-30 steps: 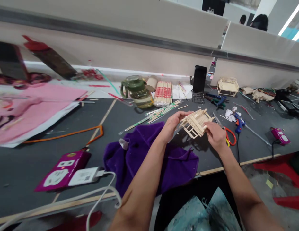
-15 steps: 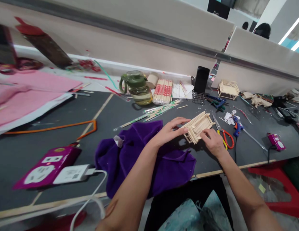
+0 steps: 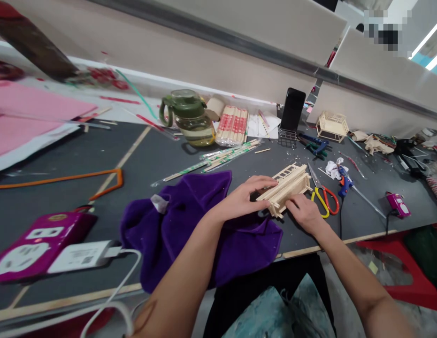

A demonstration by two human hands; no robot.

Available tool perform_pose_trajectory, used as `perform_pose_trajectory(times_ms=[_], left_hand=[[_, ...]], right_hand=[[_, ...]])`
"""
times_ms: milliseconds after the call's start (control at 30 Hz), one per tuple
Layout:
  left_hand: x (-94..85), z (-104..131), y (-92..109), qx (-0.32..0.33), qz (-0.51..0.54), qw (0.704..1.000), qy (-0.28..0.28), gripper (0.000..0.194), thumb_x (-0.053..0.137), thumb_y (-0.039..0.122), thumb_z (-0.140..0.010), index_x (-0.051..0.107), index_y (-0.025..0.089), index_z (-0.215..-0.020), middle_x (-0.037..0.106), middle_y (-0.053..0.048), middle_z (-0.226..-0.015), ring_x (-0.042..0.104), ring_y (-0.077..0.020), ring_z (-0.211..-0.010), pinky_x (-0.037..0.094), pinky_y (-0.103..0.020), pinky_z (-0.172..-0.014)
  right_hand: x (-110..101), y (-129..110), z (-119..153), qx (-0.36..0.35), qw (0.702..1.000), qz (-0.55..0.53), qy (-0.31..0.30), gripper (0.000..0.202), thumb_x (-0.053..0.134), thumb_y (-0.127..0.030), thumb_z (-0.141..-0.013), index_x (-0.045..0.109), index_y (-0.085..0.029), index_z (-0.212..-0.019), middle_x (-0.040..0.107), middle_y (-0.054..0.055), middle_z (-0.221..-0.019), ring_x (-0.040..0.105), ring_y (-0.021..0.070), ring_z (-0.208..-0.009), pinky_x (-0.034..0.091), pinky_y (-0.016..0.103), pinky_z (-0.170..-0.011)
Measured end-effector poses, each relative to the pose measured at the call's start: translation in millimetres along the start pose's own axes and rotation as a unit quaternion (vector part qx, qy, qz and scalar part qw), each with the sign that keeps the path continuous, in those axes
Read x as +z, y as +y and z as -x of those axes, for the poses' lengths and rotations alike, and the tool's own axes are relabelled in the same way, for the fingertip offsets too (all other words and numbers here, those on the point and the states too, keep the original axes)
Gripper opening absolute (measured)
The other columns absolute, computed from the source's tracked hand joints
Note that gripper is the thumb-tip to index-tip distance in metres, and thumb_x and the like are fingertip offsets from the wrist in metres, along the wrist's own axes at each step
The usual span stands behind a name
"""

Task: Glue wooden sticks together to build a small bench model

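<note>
A small model built of wooden sticks lies tilted on the grey table between my hands. My left hand grips its left end, fingers on top and thumb at the near corner. On the near right side, my right hand holds the model's lower edge with bent fingers. A purple cloth is spread beneath my left wrist. Scissors with red and yellow handles lie just right of the model.
Behind are wrapped sticks, a packet of sticks, a green-lidded jug, a phone and another stick model. A blue glue gun lies right, a purple power strip left.
The stick model has been tipped in my hands, so its slatted side now shows at the back. Both hands have turned with it, and the camera view has shifted slightly.
</note>
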State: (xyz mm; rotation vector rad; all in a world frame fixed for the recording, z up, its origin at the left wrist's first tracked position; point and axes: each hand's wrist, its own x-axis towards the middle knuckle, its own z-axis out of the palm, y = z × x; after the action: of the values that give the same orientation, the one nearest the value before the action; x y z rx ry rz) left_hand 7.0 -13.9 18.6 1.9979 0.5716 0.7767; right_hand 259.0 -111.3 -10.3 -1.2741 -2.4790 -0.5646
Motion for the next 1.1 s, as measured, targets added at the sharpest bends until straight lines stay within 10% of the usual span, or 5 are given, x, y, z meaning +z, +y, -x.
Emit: perform_pose_trajectory(times_ms=[333, 500, 733, 900, 1100], left_hand=[[15.9, -2.6, 12.3, -0.006, -0.032, 0.999, 0.037, 0.036, 0.069, 0.047, -0.09, 0.076, 0.026, -0.119, 0.071, -0.012, -0.128, 0.062, -0.0299, -0.124, 0.047, -0.046, -0.111], [22.9, -0.5, 19.1, -0.006, -0.072, 0.996, 0.047, 0.033, 0.066, 0.038, -0.091, 0.074, 0.026, -0.121, 0.07, -0.011, -0.129, 0.06, -0.0301, -0.126, 0.046, -0.046, -0.111], [27.5, 5.7, 21.8, -0.026, -0.088, 0.992, 0.082, 0.039, 0.067, 0.047, -0.09, 0.072, 0.025, -0.122, 0.066, -0.012, -0.135, 0.059, -0.0325, -0.128, 0.043, -0.049, -0.113], [41.3, 24.5, 27.2, -0.071, -0.122, 0.971, 0.192, 0.038, 0.071, 0.051, -0.088, 0.074, 0.028, -0.117, 0.064, -0.01, -0.133, 0.056, -0.033, -0.127, 0.043, -0.051, -0.113], [68.0, 39.7, 30.1, -0.158, -0.078, 0.939, 0.296, 0.037, 0.075, 0.049, -0.084, 0.075, 0.025, -0.112, 0.06, -0.01, -0.127, 0.063, -0.0229, -0.099, 0.056, -0.033, -0.073]], right_hand=[[-3.4, 0.2, 13.4, 0.011, 0.997, -0.071, -0.028, 0.026, 0.051, -0.009, -0.098, 0.072, -0.017, -0.113, 0.073, 0.012, -0.105, 0.068, 0.0222, -0.096, 0.057, 0.032, -0.081], [-14.5, 11.4, 24.1, 0.091, 0.979, -0.176, 0.057, 0.031, 0.051, -0.011, -0.095, 0.073, -0.02, -0.114, 0.076, 0.011, -0.101, 0.071, 0.022, -0.093, 0.06, 0.036, -0.082], [-30.1, 59.7, -0.4, 0.387, 0.865, -0.273, 0.164, 0.023, 0.056, -0.034, -0.097, 0.073, -0.023, -0.108, 0.075, 0.009, -0.105, 0.07, 0.0231, -0.093, 0.056, 0.036, -0.078], [-14.5, 89.4, -23.2, 0.397, 0.799, -0.434, 0.125, 0.035, 0.066, -0.041, -0.089, 0.072, -0.024, -0.119, 0.074, 0.01, -0.122, 0.069, 0.024, -0.106, 0.055, 0.039, -0.09], [-2.8, 88.9, -31.9, 0.397, 0.713, -0.57, 0.093, 0.03, 0.074, -0.04, -0.081, 0.077, -0.024, -0.106, 0.077, 0.004, -0.102, 0.068, 0.0192, -0.092, 0.054, 0.035, -0.087]])
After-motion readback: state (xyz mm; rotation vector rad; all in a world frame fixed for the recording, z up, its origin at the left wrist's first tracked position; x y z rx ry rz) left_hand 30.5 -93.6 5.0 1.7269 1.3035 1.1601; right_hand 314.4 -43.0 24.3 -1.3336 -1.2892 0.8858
